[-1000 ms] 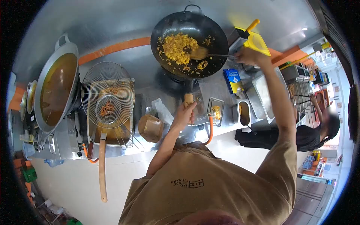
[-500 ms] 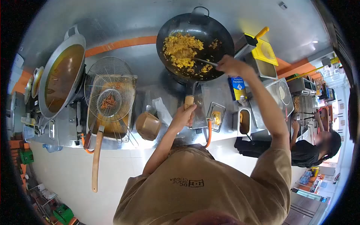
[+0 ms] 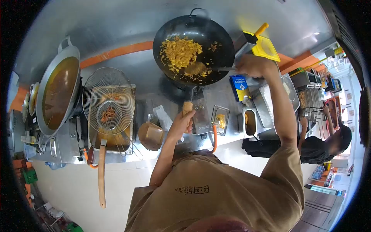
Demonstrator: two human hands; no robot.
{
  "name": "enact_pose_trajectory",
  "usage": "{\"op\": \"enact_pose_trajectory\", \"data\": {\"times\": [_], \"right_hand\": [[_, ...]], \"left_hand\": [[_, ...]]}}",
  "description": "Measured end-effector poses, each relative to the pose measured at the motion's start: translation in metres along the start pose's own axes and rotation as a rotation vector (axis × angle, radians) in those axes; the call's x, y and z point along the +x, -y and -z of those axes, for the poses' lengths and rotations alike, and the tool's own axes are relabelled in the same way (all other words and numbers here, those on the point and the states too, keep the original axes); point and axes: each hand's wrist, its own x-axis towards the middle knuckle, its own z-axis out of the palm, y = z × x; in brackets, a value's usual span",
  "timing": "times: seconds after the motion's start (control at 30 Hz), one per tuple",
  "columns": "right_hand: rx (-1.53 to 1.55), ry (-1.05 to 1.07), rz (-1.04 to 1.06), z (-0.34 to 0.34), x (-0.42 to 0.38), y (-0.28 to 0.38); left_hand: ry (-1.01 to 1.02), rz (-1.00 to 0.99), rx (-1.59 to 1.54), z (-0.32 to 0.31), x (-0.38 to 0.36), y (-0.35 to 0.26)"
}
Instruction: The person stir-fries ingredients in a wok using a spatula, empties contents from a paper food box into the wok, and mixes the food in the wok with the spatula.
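Note:
My left hand (image 3: 181,125) is closed around the wooden handle of a black wok (image 3: 214,34) at the back of the counter. Crumbly yellow-brown food (image 3: 179,52) is heaped in the wok's left half, with loose bits on the right. From the right side, my right hand (image 3: 253,66) grips the metal handle of a ladle (image 3: 196,69). Its rounded, food-coated head lies at the lower edge of the heap. Right of the wok handle sits a small metal tray (image 3: 220,120) with something yellow in it.
A wire strainer (image 3: 110,83) lies over a tray on the left, its wooden handle past the counter edge. Farther left stands a large pan of brown liquid (image 3: 60,92). A blue-yellow packet (image 3: 240,88) and metal containers (image 3: 250,123) are at right. Another person (image 3: 320,149) works beyond.
My right hand has drawn the ladle toward the wok's lower right, and its head has come away from the heap's middle. The food is gathered more tightly. The view has shifted slightly.

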Motion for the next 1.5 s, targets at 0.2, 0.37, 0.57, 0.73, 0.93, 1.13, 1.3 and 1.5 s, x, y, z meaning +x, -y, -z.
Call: {"op": "enact_pose_trajectory", "data": {"times": [0.2,0.37,0.57,0.73,0.93,1.13,1.3,1.5], "right_hand": [[-0.002,-0.396,-0.067,-0.082,0.099,-0.008],[-0.095,-0.435,-0.334,-0.013,0.021,-0.022],[-0.095,-0.130,-0.253,-0.052,0.067,-0.143],[-0.079,-0.601,-0.178,-0.062,0.096,-0.086],[-0.108,-0.622,-0.243,-0.004,0.051,-0.058],[0.152,-0.436,-0.023,-0.057,0.079,-0.008],[0.016,-0.093,0.244,-0.052,0.051,-0.058],[-0.031,-0.270,-0.037,-0.063,0.054,-0.018]], "left_hand": [[-0.002,0.040,0.029,-0.001,0.001,-0.006],[-0.012,0.044,0.080,0.012,-0.003,-0.014],[-0.006,0.068,0.116,0.021,-0.002,-0.019],[-0.036,0.047,0.130,0.016,-0.005,-0.024],[-0.056,0.057,0.116,0.014,-0.005,-0.018],[-0.044,0.057,0.074,0.007,-0.002,-0.014],[-0.031,0.057,0.052,0.007,-0.003,-0.014],[-0.030,0.053,0.086,0.002,-0.007,-0.016]]}}
